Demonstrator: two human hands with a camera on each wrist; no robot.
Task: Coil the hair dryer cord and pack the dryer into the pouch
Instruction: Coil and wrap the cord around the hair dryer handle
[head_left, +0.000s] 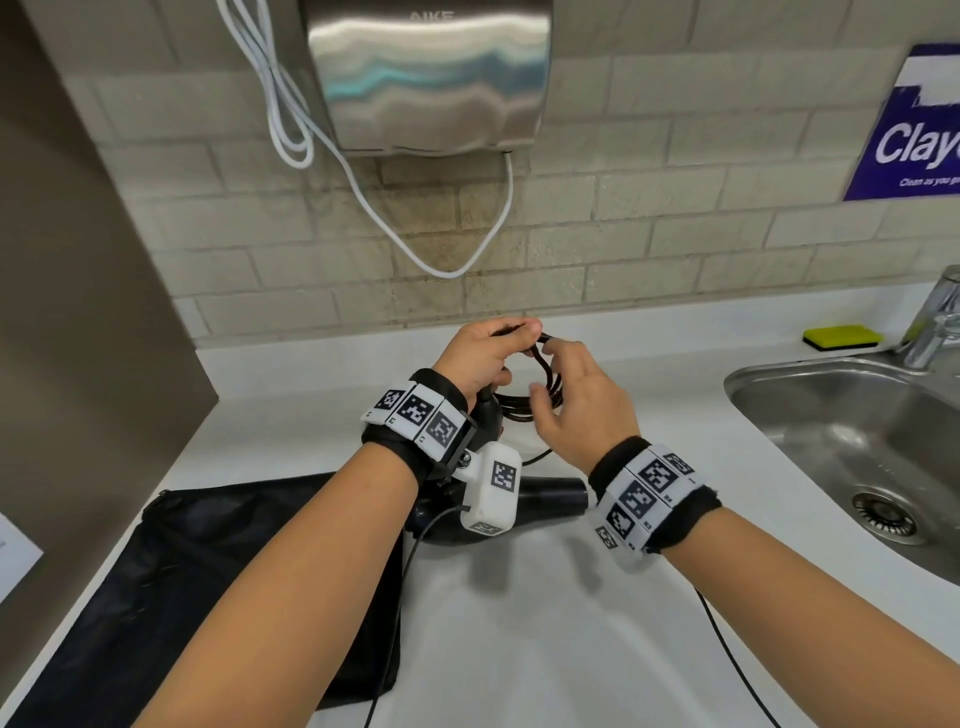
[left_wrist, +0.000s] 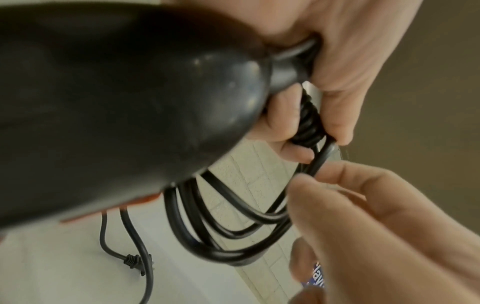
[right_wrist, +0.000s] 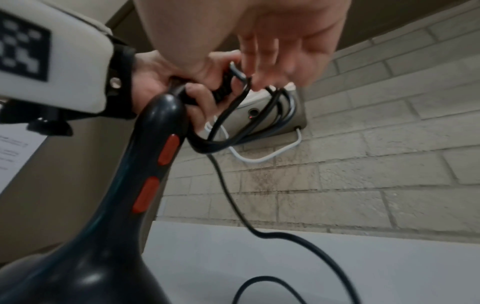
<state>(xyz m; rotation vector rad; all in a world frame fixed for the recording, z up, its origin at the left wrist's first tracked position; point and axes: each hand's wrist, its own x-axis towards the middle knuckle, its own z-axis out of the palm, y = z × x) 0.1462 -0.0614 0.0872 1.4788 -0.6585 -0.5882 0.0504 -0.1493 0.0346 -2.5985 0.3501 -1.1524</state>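
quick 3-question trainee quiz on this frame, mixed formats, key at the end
1. True or false: the whole hair dryer cord is already coiled.
2. Which hand keeps the coiled loops gathered?
A. left hand
B. right hand
C. neither
3. Fill in: the pouch lies flat on the ___, to the left of the hair dryer.

Key:
1. False; a loose length and the plug lie on the counter.
2. A; its grip pinches the loops by the handle end.
3. counter

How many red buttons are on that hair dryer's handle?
2. Both sit on the hair dryer handle: an upper button near the cord end, a lower button closer to the body. Others could be hidden.
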